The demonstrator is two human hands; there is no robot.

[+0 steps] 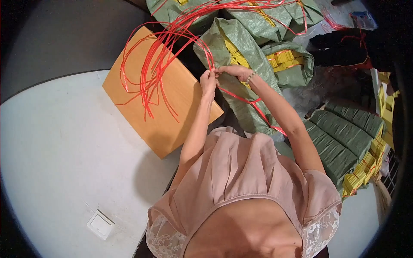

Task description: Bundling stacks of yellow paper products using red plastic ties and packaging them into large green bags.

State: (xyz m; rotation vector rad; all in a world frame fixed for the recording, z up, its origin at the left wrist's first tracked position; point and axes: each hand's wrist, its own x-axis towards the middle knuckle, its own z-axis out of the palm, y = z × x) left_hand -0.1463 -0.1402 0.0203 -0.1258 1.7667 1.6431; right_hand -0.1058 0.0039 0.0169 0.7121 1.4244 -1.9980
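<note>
My left hand (208, 82) is closed around strands of red plastic twine (211, 60). Against it, my right hand (236, 72) pinches the same twine, its fingertips partly hidden where the two hands meet. The loose strands loop up and leftward over a wooden board (167, 94) with an orange-brown surface. Beneath my hands lies a green woven sack (254, 56), its mouth gaping over stacked yellow pieces (234, 50). A length of red twine (254, 103) crosses the sack's near part.
More green sacks (254, 21) stand at the far side, one smaller open sack (297, 71) showing yellow bundles. At right lie several dark green wrapped packs (340, 133) with yellow ends. A white wall (56, 142) with a light switch (100, 224) rises at left.
</note>
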